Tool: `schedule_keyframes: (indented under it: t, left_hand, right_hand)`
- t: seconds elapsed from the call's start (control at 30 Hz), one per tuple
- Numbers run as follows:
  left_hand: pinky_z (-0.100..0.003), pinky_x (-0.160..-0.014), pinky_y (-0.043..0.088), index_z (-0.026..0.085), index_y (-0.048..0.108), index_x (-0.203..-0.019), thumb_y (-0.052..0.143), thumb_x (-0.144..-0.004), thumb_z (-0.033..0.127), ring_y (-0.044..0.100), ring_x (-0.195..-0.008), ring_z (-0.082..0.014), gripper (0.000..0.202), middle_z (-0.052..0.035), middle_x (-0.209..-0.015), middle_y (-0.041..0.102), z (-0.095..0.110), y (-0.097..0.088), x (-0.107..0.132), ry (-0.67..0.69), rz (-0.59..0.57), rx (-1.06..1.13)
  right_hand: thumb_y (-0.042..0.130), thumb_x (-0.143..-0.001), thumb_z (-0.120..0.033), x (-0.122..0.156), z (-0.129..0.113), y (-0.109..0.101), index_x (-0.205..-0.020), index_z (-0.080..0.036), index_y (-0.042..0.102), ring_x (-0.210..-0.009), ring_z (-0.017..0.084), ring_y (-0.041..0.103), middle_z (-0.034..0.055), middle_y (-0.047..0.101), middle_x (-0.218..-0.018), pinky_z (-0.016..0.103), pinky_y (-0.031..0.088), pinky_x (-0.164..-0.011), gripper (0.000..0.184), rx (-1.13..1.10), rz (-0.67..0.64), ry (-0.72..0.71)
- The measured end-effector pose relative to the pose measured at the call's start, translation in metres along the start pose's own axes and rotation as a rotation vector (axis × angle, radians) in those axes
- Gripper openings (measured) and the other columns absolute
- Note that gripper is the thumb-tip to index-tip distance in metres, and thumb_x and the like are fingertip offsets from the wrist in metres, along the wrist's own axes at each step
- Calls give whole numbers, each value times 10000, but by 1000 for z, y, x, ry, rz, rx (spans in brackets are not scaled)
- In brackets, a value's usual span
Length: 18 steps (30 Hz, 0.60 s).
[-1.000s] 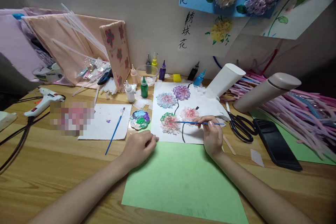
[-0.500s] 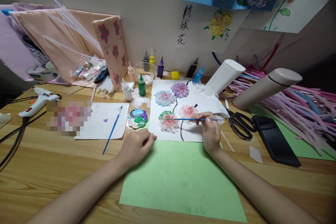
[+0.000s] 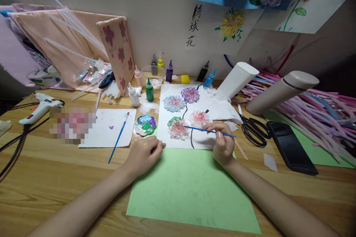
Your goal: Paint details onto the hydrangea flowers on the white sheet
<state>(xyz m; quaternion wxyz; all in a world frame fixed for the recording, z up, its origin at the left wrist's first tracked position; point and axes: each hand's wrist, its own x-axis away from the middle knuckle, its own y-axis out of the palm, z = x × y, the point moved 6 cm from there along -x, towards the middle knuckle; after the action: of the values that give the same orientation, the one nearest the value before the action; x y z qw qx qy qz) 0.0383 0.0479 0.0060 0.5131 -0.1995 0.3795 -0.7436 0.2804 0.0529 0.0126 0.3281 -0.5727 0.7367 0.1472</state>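
My right hand (image 3: 222,144) pinches a thin blue paintbrush (image 3: 207,130) whose tip rests on the pink-and-green paper flower (image 3: 176,127) on the white sheet (image 3: 203,139). Other tissue flowers, blue-pink (image 3: 173,103), purple (image 3: 190,94) and pink (image 3: 198,117), sit on the same sheet. My left hand (image 3: 144,152) lies loosely curled on the sheet's lower left corner, fingertips pressing it down, holding nothing. A small paint palette (image 3: 145,124) with green, blue and purple paint lies just left of the sheet.
A green paper (image 3: 191,192) lies in front of me. A second blue brush (image 3: 118,138) rests on a white paper (image 3: 108,127). Paint bottles (image 3: 149,90), a glue gun (image 3: 39,106), black scissors (image 3: 253,130), a black case (image 3: 293,148), a beige flask (image 3: 280,92) and piled pink straws (image 3: 319,114) surround the work.
The brush has tilted, its tip shifting slightly up-left on the pink-and-green flower. My right hand dropped a little toward me. My left hand stayed in place.
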Motion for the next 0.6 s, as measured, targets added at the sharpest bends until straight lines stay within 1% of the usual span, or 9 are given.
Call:
schedule_keyframes:
  t: [0.1,0.17,0.27,0.37,0.43,0.53,0.6]
  left_hand:
    - [-252,-557,305,149,671,-714,376,-939,301,482,-563,-120,401,4,-589,499,1,0,0,5,1,2]
    - [-253,-558,306,151,683,-739,380,-939,303,482,-563,-122,394,6,-585,494,1,0,0,11,3,-1]
    - [-253,-562,311,150,676,-714,381,-939,300,489,-569,-122,400,3,-587,500,0,0,0,12,7,-4]
    - [-251,-563,315,150,683,-727,380,-941,292,497,-570,-122,397,2,-588,509,-1,0,1,18,13,-9]
    - [-250,-562,317,154,696,-759,378,-942,287,500,-569,-123,391,2,-586,511,0,0,1,27,21,-15]
    - [-247,-556,319,160,706,-780,380,-940,284,501,-563,-123,384,1,-584,518,1,0,1,30,26,-19]
    - [-246,-554,321,160,708,-781,381,-939,281,503,-562,-123,382,0,-586,524,1,0,1,28,23,-20]
  right_hand:
    - [369,-895,-206,2,-12,2,-870,-220,569,-743,198,582,36,634,-785,369,453,-696,203,56,-41,-133]
    - [365,-886,-185,3,-16,3,-897,-222,564,-753,202,586,38,647,-801,374,450,-701,203,86,-83,-188]
    - [366,-875,-170,4,-19,5,-911,-222,558,-767,205,584,42,652,-814,376,446,-703,202,128,-131,-227]
    - [369,-869,-165,4,-23,3,-918,-220,552,-754,205,580,45,653,-810,373,445,-689,198,133,-99,-281]
    - [371,-863,-163,5,-26,4,-920,-219,550,-746,204,580,46,657,-805,367,446,-676,196,144,-112,-317]
    - [380,-855,-162,5,-29,8,-924,-222,554,-751,208,593,48,667,-807,367,452,-673,197,194,-171,-325]
    - [381,-853,-170,4,-29,7,-928,-232,555,-755,213,603,47,669,-808,373,454,-675,200,214,-152,-317]
